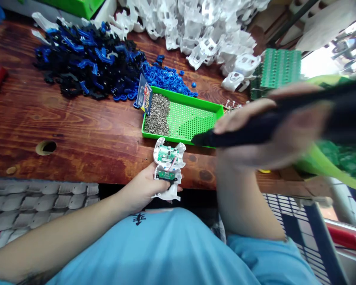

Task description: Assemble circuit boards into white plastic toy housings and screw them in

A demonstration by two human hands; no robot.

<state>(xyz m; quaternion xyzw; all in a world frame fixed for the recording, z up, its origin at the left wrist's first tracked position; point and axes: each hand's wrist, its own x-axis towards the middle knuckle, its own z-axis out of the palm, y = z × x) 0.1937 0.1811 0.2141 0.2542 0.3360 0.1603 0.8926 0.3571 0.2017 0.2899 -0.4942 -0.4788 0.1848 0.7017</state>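
In my left hand (144, 184), near the table's front edge, is an open white game controller shell (172, 193), its thumb lying over the lower half. Green circuit boards (166, 155) sit in both halves, joined by thin wires. My right hand (252, 156), smeared by motion, is wrapped round a black electric screwdriver (243, 132). The screwdriver's tip points left, over the front edge of a green perforated tray (195, 101). Small metal screws (156, 114) fill the tray's left end, where a printed card (144, 95) leans.
Black and blue plastic parts (91, 59) are heaped at the back left, beside small blue pieces (166, 77). White shells (207, 31) pile up at the back. Green circuit panels (280, 67) stand at right. A round hole (46, 147) pierces the wooden table (86, 122).
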